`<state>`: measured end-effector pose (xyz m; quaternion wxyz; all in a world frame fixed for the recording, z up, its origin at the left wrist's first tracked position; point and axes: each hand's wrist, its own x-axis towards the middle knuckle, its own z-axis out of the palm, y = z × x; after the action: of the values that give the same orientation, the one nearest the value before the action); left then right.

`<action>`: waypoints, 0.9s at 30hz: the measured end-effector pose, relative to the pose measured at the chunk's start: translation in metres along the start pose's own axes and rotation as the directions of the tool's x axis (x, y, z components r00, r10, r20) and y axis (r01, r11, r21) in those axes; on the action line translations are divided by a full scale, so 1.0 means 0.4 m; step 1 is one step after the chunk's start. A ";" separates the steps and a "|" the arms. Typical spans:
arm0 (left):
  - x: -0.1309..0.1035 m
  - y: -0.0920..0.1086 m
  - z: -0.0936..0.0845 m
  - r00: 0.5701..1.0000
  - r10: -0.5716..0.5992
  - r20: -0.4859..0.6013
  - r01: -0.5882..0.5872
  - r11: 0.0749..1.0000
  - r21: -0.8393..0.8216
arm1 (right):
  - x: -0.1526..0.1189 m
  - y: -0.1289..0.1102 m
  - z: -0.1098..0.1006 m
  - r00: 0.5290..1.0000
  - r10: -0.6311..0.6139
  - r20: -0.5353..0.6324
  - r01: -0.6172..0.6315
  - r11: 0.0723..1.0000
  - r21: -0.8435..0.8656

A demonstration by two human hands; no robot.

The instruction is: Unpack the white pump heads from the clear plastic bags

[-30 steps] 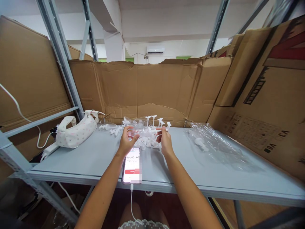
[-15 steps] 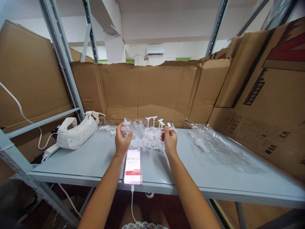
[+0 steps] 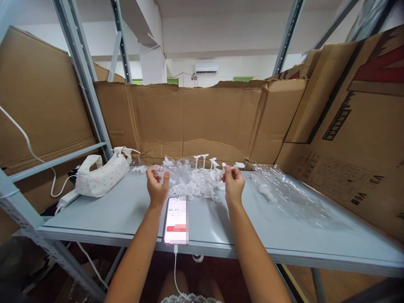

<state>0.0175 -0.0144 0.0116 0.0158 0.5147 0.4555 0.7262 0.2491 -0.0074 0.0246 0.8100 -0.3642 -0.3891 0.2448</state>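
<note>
My left hand [image 3: 157,187] is curled around a clear plastic bottle [image 3: 163,171], its thumb standing apart; the fingers hide part of the bottle. In my right hand [image 3: 232,187], thumb and fingertips pinch a white plastic pump head [image 3: 239,165], whose end sticks out to the right. Between and beyond both hands lies a heap of small white plastic parts [image 3: 194,185]. A few white T-shaped pumps [image 3: 204,159] stand upright at the back of that heap. More clear bottles [image 3: 185,167] lie behind it, partly hidden.
A phone [image 3: 176,221] showing a timer lies near the front of the grey table [image 3: 252,235], its white cable hanging over the edge. A clear plastic bag [image 3: 284,193] spreads on the right. At left sits a patterned white cloth bag [image 3: 102,176]. Cardboard [image 3: 202,118] walls the back.
My hands have moved apart: the left one a little to the left with the bottle, the right one to the right with the pump head.
</note>
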 end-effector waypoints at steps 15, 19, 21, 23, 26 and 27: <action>0.072 -0.094 -0.035 0.993 -0.069 -0.099 0.092 0.966 0.241 | 0.117 0.076 -0.131 0.984 -0.067 -0.164 -0.041 0.814 -0.579; 0.071 -0.133 -0.027 0.979 -0.202 0.016 0.191 0.949 0.250 | 0.113 0.072 -0.140 0.994 0.060 -0.094 -0.110 0.619 -0.778; 0.068 -0.141 -0.024 0.955 -0.283 0.088 0.250 0.929 0.274 | 0.107 0.068 -0.138 0.993 0.102 -0.054 -0.101 0.534 -0.839; 0.067 -0.146 -0.021 0.931 -0.339 0.139 0.292 0.916 0.277 | 0.103 0.071 -0.135 0.992 0.129 -0.007 -0.071 0.500 -0.863; 0.065 -0.153 -0.017 0.911 -0.371 0.181 0.325 0.915 0.240 | 0.102 0.085 -0.131 0.987 0.148 0.056 -0.031 0.527 -0.849; 0.064 -0.155 -0.015 0.906 -0.377 0.194 0.335 0.917 0.216 | 0.102 0.092 -0.130 0.985 0.157 0.073 -0.025 0.549 -0.836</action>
<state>-0.0269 0.0306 -0.0119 0.1555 0.5029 0.5998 0.6026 0.3106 0.0222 -0.0080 0.4985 -0.7051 -0.4945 0.0986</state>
